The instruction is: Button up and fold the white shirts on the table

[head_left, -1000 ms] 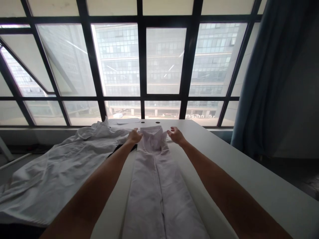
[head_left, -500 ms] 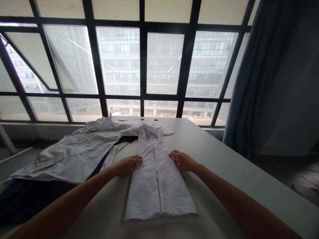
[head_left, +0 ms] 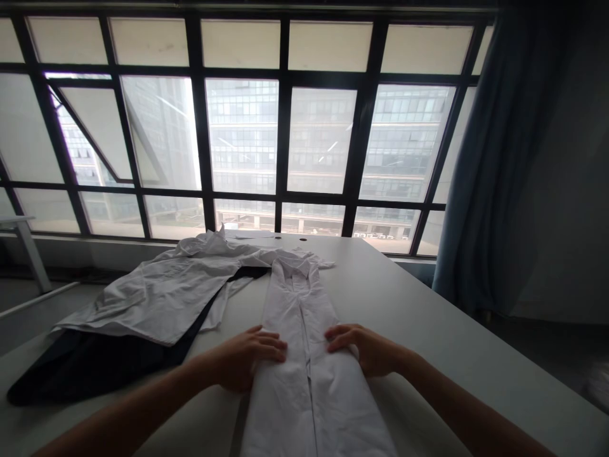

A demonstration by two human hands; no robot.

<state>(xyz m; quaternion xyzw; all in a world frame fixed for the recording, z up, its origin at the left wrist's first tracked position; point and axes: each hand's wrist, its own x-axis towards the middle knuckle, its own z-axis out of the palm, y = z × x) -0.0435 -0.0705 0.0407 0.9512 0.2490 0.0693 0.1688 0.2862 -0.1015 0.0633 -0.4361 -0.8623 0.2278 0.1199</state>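
Note:
A white shirt (head_left: pixel 304 355) folded into a long narrow strip lies lengthwise on the white table (head_left: pixel 428 330), collar at the far end. My left hand (head_left: pixel 247 358) lies flat on the strip's left edge, fingers stretched out over the cloth. My right hand (head_left: pixel 364 346) rests on its right edge, fingers extended and pressed on the fabric. Neither hand grips anything.
A second white shirt (head_left: pixel 162 295) lies spread out to the left over a dark garment (head_left: pixel 95 368). A large black-framed window (head_left: pixel 285 139) runs behind the table. A blue curtain (head_left: pixel 495 171) hangs at the right.
Both hands slid back along the folded shirt from the collar toward me, staying flat on its edges. The camera view has risen and shifted.

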